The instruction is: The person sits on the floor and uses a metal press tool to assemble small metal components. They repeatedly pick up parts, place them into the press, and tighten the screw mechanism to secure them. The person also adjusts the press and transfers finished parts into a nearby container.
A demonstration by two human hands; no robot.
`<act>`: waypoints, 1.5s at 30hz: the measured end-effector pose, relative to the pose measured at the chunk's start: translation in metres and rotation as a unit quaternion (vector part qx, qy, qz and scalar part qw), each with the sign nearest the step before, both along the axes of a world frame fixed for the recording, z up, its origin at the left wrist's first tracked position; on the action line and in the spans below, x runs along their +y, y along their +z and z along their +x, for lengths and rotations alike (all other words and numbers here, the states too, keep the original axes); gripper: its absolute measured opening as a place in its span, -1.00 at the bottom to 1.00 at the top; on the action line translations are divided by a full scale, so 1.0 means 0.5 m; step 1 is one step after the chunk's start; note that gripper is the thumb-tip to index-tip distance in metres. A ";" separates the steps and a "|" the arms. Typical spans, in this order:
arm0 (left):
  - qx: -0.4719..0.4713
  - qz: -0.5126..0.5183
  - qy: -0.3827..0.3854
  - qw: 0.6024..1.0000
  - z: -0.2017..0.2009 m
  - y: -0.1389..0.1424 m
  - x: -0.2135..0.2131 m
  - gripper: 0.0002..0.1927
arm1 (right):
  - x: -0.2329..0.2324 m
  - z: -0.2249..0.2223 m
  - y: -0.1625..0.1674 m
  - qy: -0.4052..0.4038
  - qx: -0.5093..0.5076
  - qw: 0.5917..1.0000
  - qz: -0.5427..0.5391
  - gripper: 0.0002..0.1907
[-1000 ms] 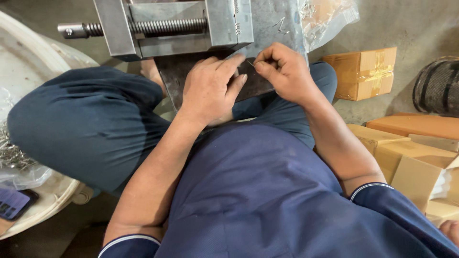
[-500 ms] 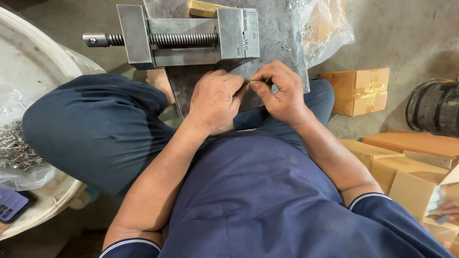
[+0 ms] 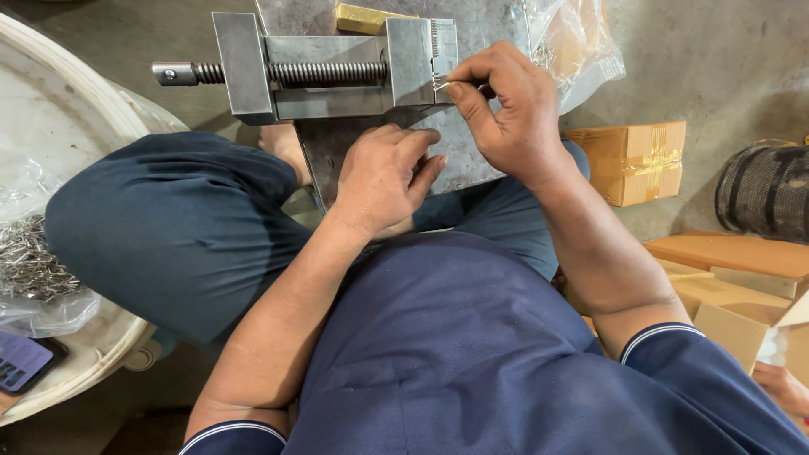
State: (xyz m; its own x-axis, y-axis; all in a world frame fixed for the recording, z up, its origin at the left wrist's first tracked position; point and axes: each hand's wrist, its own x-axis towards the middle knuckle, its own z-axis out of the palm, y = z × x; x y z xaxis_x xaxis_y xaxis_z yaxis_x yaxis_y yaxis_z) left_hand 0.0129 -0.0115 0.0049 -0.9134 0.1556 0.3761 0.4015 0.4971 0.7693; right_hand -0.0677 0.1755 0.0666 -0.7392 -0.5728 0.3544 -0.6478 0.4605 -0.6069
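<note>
Right hand: thumb and forefinger are pinched narrow on a small thin silvery metal piece, wire-like, held at the toothed face of the grey steel bench vise. The piece projects leftward from the fingertips and meets, or nearly meets, the vise's serrated edge; contact cannot be confirmed at this scale. The remaining fingers curl under.

Left hand: holds nothing. It rests palm down, fingers loosely together and slightly bent, on the dark grey steel plate that carries the vise, just below and left of the right hand.

Handling judgement: the piece appears very light and stiff, smooth, and easily dropped or bent if pressed sideways. A fingertip pinch close to its rear end, as seen, suits it; a wider grip would hide the working end.

Surroundings: the vise's threaded screw runs left to a round end. A brass-coloured rectangular block lies behind the vise. A crumpled clear plastic bag sits to the right of the plate. A brown cardboard box stands on the concrete floor beyond. To the left, a heap of small silvery metal pieces lies in clear plastic on a white round tray.
</note>
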 end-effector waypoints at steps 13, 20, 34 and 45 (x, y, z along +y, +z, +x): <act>0.006 0.004 -0.004 1.000 0.000 0.003 -0.003 -0.78 | -0.011 0.003 0.006 0.002 0.030 0.999 0.020 -0.91; -0.005 -0.003 0.000 1.000 0.000 0.003 0.000 -0.78 | 0.027 -0.007 -0.017 -0.041 0.018 0.999 -0.016 -0.90; 0.008 -0.003 -0.003 1.000 -0.004 -0.010 0.012 -0.76 | 0.115 0.035 -0.116 -0.056 0.014 0.952 0.299 -0.16; 0.022 -0.010 -0.002 1.000 0.004 -0.025 0.015 -0.78 | 0.125 0.084 -0.106 -0.169 -0.020 0.985 0.024 -0.75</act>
State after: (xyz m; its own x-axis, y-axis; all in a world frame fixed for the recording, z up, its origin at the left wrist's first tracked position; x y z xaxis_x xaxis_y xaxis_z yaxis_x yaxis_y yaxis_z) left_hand 0.0148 -0.0039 -0.0076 -0.8958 0.1672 0.4119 0.4361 0.5107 0.7410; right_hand -0.0259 0.2379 0.0135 -0.9033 -0.3064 0.3001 -0.4285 0.6753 -0.6003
